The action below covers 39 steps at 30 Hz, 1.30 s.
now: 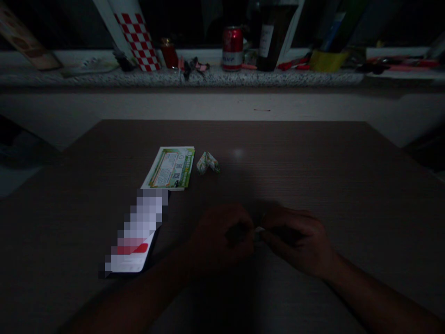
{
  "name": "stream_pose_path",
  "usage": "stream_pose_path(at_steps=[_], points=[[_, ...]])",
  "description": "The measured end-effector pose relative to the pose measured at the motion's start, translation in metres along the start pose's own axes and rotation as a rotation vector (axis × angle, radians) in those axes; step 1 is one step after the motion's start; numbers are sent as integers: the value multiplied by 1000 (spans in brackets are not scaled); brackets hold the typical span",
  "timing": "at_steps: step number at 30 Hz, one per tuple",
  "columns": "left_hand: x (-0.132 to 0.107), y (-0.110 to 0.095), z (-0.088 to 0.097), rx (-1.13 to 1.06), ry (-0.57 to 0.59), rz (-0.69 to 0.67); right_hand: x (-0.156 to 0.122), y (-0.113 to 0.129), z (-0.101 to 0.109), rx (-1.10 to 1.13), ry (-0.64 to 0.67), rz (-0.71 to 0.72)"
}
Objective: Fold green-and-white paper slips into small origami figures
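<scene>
Both hands meet low over the table at the centre right, in dim light. My left hand is closed, its fingers curled in towards the other hand. Thumb and fingers of my right hand pinch a small pale piece of paper, which also touches the left fingertips. Most of the piece is hidden by the fingers. Beyond the left hand lies a folded paper shape with a green and white print. Left of it is a stack of printed green and white sheets.
A lit phone lies left of my left forearm. The wooden table ends at a wall. Above it, a stone sill holds a red and white checked tube, a red can, a dark bottle and small clutter.
</scene>
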<state>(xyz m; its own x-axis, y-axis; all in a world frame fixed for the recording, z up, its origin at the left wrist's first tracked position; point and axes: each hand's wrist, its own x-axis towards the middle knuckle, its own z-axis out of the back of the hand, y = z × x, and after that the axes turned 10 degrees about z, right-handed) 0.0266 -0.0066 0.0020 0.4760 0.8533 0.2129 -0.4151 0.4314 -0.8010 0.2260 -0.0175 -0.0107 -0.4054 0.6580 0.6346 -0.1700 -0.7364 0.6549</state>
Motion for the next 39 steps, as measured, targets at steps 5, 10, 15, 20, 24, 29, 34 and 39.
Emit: stream_pose_path(at_steps=[5, 10, 15, 20, 24, 29, 34, 39], points=[[-2, 0, -1, 5, 10, -25, -2, -1, 0, 0, 22, 15], [-2, -2, -1, 14, 8, -41, -2, 1, -1, -14, 40, 30], [-1, -2, -1, -19, 28, -78, -1, 2, -2, -30, 79, 69], [-1, -1, -4, -54, 37, -86, 0, 4, -3, -42, 123, 117], [0, -3, -4, -85, 65, -72, 4, 8, -3, -49, 131, 165], [0, -5, -1, -82, 81, -28, 4, 12, -5, -18, 77, 171], [0, -3, 2, -91, 103, 52, 3, 11, -3, -16, -36, 140], [1, -4, 6, -84, 89, 87, 0, 12, 0, -25, -109, 101]])
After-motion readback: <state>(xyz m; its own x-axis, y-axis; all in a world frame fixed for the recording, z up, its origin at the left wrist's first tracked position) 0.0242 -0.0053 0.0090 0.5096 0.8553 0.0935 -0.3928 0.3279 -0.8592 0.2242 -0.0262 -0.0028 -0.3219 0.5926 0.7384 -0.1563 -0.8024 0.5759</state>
